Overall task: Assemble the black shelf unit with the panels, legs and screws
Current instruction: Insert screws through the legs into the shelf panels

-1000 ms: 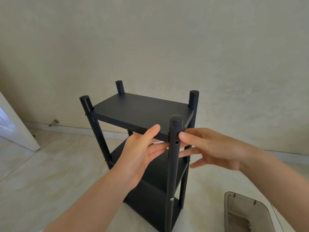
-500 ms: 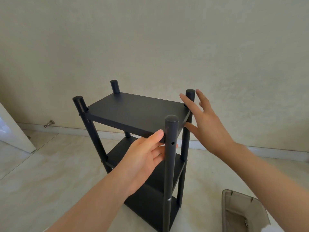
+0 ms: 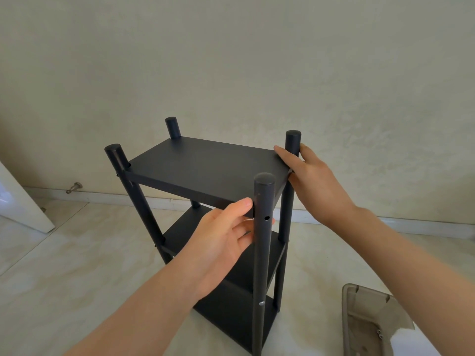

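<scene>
The black shelf unit stands upright on the floor, with three panels between four round legs. My left hand (image 3: 226, 235) holds the front edge of the top panel (image 3: 205, 165), thumb on top and fingers underneath, just left of the near leg (image 3: 262, 253). An empty screw hole shows in that leg below the panel. My right hand (image 3: 308, 181) grips the far right leg (image 3: 293, 142), fingers wrapped behind it and the thumb lying on the panel's corner. A silver screw head (image 3: 261, 303) sits lower on the near leg.
A grey plastic tray (image 3: 359, 317) with small screws in it lies on the floor at the lower right. A white door (image 3: 20, 201) stands open at the left, with a metal doorstop (image 3: 74, 187) on the skirting. The wall is close behind the shelf.
My right hand left the near leg, rose to the far right leg and closed on it. My left hand stayed on the top panel's front edge.
</scene>
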{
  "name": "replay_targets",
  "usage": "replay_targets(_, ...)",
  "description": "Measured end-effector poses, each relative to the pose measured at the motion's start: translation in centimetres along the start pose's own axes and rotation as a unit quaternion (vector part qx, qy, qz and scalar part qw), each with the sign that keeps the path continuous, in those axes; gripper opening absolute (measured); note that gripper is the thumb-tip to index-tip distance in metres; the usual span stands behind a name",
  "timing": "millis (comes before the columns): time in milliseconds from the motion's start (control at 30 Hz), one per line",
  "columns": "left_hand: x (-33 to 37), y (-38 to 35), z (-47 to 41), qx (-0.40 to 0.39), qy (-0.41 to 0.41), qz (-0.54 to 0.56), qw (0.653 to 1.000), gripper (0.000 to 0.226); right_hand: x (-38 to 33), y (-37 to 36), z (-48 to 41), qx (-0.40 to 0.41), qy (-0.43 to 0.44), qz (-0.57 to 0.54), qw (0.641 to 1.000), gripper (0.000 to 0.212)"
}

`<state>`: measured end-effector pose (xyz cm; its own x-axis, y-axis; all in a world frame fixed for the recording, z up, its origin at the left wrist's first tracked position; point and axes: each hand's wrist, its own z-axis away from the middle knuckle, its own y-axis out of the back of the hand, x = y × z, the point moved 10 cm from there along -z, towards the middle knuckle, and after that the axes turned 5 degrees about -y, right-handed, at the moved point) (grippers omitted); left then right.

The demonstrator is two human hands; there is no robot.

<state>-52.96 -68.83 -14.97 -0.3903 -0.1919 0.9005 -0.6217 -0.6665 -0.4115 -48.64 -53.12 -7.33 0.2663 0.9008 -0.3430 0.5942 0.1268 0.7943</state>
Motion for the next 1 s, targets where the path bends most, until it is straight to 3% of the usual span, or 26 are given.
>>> replay_targets(67,-0.1,0.2,-0.2,0.011,0.002,-0.001,1.000,0.058,0.0,0.1,-0.1,0.003,0.005,-0.009,1.000,0.057)
replay_targets(200,-0.1,0.3,-0.4,0.019,0.003,-0.015,1.000,0.020,-0.2,0.1,-0.1,0.003,0.002,-0.018,1.000,0.054)
replay_targets(267,-0.1,0.2,-0.4,0.022,0.004,-0.026,0.999,0.012,-0.2,0.1,-0.1,0.006,0.004,-0.020,1.000,0.055)
replay_targets(400,0.2,-0.3,-0.3,0.016,-0.003,-0.049,0.999,0.030,0.5,0.1,-0.3,-0.002,-0.027,-0.058,0.998,0.055)
replay_targets(667,0.0,-0.3,-0.1,0.020,-0.006,-0.040,0.999,0.018,0.8,-0.2,-0.3,-0.011,-0.049,-0.105,0.993,0.055)
replay_targets(800,-0.2,-0.4,-0.2,0.004,-0.013,-0.021,1.000,0.012,0.8,-0.4,0.5,-0.021,-0.031,-0.104,0.994,0.066)
replay_targets(900,-0.5,-0.3,-0.6,0.006,0.000,-0.004,1.000,0.028,1.1,-0.2,1.8,-0.022,0.003,-0.097,0.995,0.074)
replay_targets(1000,-1.0,-0.1,-1.0,0.012,0.016,0.000,1.000,0.015,2.3,-0.5,3.5,-0.026,0.009,-0.090,0.996,0.080)
